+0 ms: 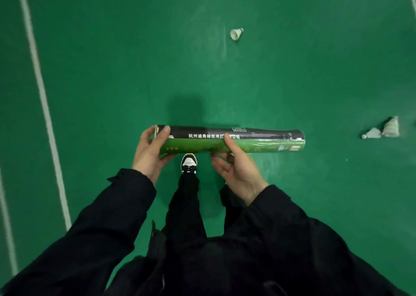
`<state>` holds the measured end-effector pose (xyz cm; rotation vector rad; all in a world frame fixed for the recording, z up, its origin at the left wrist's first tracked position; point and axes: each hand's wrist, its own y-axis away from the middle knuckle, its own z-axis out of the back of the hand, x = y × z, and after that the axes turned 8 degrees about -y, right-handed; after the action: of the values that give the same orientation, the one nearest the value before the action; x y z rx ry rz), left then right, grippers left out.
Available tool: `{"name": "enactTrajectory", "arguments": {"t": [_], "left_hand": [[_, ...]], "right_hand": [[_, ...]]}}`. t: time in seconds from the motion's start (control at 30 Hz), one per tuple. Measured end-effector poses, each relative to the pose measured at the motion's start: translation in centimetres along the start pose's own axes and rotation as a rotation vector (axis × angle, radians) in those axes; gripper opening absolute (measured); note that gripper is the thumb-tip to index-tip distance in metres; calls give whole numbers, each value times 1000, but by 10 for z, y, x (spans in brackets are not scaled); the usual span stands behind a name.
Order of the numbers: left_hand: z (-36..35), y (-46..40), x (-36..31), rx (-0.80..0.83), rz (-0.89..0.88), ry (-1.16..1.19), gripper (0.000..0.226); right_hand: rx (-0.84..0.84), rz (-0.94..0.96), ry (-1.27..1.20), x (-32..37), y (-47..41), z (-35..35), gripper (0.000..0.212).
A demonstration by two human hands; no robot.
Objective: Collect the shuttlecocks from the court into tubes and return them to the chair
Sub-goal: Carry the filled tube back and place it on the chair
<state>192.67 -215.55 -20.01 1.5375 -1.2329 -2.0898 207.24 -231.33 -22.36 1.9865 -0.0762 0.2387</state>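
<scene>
I hold a long green and black shuttlecock tube (258, 141) level in front of me, its open end to the left. My left hand (150, 151) grips that left end, thumb on top. My right hand (234, 167) holds the tube near its middle from below, thumb over the top. A white shuttlecock (236, 34) lies on the green court floor ahead. Two more shuttlecocks, one (372, 134) beside the other (391, 127), lie to the right.
White court lines, one (42, 102) long and another (6, 223) nearer the edge, run along the left side of the green floor. My foot in a black and white shoe (189, 163) is stepping forward below the tube. Dark sleeves and trousers fill the lower frame.
</scene>
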Motion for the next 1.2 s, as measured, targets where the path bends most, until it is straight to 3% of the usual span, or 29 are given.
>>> {"name": "enactTrajectory", "arguments": {"t": [0.13, 0.23, 0.33, 0.43, 0.5, 0.63, 0.77, 1.07, 1.2], "left_hand": [[52, 42, -26, -65, -58, 234, 82], [107, 56, -36, -138, -100, 333, 83], [173, 62, -41, -255, -145, 369, 64], [251, 61, -44, -433, -188, 365, 25], [309, 64, -43, -541, -151, 432, 26], [425, 71, -47, -732, -62, 738, 35], [521, 71, -50, -808, -23, 1083, 24], [734, -2, -83, -986, -89, 1248, 18], [840, -25, -112, -1092, -92, 1334, 28]], "right_hand": [[145, -22, 89, -12, 34, -64, 38], [171, -18, 256, -37, 46, -125, 36], [176, -32, 409, -78, 44, -193, 32], [216, -68, 538, -135, 30, -269, 28], [230, -108, 625, -179, 24, -318, 24], [318, -192, 780, -268, 12, -410, 38], [413, -250, 910, -345, -1, -485, 42], [546, -384, 1055, -512, -87, -692, 70], [611, -447, 1164, -588, -109, -812, 79]]}}
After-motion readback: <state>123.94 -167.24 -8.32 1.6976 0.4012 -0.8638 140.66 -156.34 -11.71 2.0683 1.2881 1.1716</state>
